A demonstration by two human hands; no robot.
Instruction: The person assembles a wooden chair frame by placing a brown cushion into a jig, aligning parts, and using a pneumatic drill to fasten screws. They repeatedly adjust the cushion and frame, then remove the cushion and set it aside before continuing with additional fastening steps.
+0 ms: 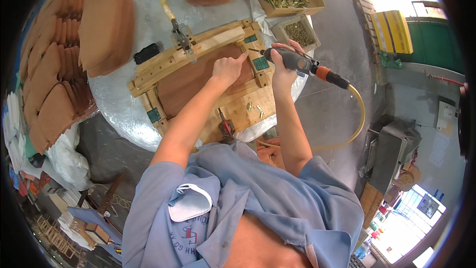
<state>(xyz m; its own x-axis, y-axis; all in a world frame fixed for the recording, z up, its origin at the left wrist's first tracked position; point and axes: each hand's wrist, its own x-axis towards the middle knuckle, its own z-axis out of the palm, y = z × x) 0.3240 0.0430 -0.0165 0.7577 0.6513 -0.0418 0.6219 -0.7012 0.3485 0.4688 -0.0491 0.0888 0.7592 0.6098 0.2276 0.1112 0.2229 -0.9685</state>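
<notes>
My right hand (283, 70) is wrapped round a dark grey air screwdriver (292, 60) with an orange ring. Its thin bit points left toward the right end of a wooden jig (148, 77). Inside the jig lies a flat reddish-brown wooden panel (191, 82). Over the panel's right end is my left hand (228, 70), its index finger reaching to the jig's corner close to the bit. The other fingers are curled, and whatever they may hold is hidden. Toggle clamps stand at the far (182, 40) and near (226, 127) sides of the jig.
Several small brass-coloured fittings (261, 111) lie on the jig's near board. A carton of metal fittings (287, 8) and a tray of screws (300, 34) stand at the far right. Brown panels (106, 25) are stacked left. A yellow hose (363, 114) loops from the screwdriver on the right.
</notes>
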